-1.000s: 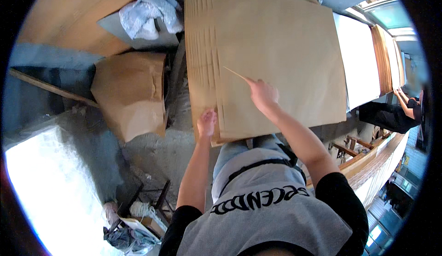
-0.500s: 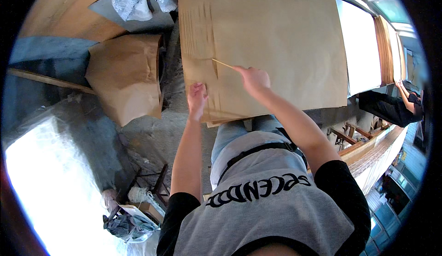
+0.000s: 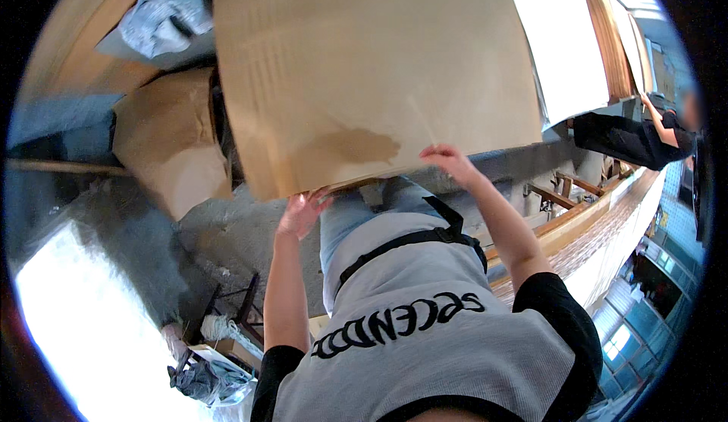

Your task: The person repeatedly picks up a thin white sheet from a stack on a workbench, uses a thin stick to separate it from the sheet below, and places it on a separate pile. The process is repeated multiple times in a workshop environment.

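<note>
A large stack of brown paper sheets (image 3: pixel 379 58) spreads in front of me. At its near left corner my left hand (image 3: pixel 301 214) is closed on the edge of the top sheet, its fingertips partly hidden by the paper. Over the near edge, right of the middle, my right hand (image 3: pixel 453 164) is closed round a thin pale stick (image 3: pixel 422 119). The stick is blurred and points up and away over the paper. A dark shadow falls on the sheet left of my right hand.
Crumpled brown paper (image 3: pixel 171 134) stands at the left, below a whitish cloth bundle (image 3: pixel 167 18). White sheets (image 3: pixel 561 43) lie to the right of the stack. Farther right, another person (image 3: pixel 629 134) in dark clothes reaches toward stacked sheets. Wooden beams (image 3: pixel 561 194) are at lower right.
My left hand has moved from the top of the stack down to its near edge. My right hand has drawn back toward me with the stick. The view has shifted, and the fanned sheet edges are blurred.
</note>
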The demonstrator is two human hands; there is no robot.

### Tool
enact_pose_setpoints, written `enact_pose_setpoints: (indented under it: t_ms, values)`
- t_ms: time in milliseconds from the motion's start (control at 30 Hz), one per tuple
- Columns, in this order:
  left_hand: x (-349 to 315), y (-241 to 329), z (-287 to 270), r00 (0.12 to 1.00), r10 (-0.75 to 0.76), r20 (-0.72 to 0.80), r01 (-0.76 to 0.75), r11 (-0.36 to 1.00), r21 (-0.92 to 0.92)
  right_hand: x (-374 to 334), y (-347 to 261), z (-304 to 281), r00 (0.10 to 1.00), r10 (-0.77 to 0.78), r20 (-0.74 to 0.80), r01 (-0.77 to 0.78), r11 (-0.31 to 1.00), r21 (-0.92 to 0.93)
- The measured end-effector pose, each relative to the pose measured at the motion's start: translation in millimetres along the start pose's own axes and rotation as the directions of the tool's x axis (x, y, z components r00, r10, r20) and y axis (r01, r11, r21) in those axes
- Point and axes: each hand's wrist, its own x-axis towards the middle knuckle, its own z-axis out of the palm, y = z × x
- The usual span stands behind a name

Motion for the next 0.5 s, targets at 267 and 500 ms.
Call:
enact_pose_setpoints:
  t_ms: [267,500]
  values:
    - [111.5,-96.3,79.2,0.773,0.026,-0.634,0.043,0.995,0.094,-5.9,57.2,4.3,0.863,0.118,0.492,-0.133,0.991,-0.003]
    - [103.8,-74.5,84.6,0.786,0.229,-0.574,-0.206,0.973,0.107,-17.1,101.7,-86.0,0.974,0.116,0.193,-0.223,0.605,0.764]
